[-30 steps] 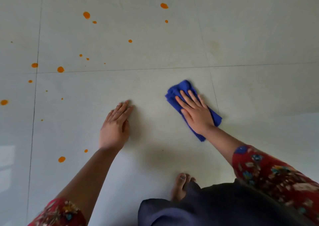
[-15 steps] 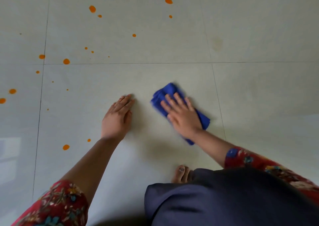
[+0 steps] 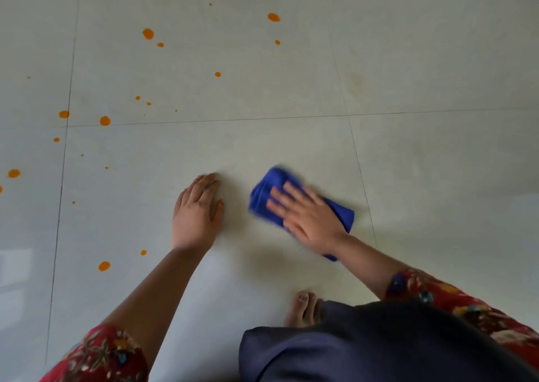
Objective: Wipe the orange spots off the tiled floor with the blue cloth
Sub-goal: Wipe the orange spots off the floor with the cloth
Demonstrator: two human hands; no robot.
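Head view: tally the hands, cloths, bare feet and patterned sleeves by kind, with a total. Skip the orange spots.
Hands: 2, left hand, right hand
Blue cloth: 1
Bare foot: 1
Sleeves: 2, left sleeve, right sleeve
Total: 6

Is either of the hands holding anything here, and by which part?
Right hand presses flat on the blue cloth's middle, not gripping it. Left hand lies on bare floor.

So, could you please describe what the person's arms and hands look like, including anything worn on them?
Both forearms are bare. Each upper arm has a red floral sleeve with blue, cream and yellow motifs. The left hand may wear a finger ring, too small to confirm; the right hand is motion-blurred.
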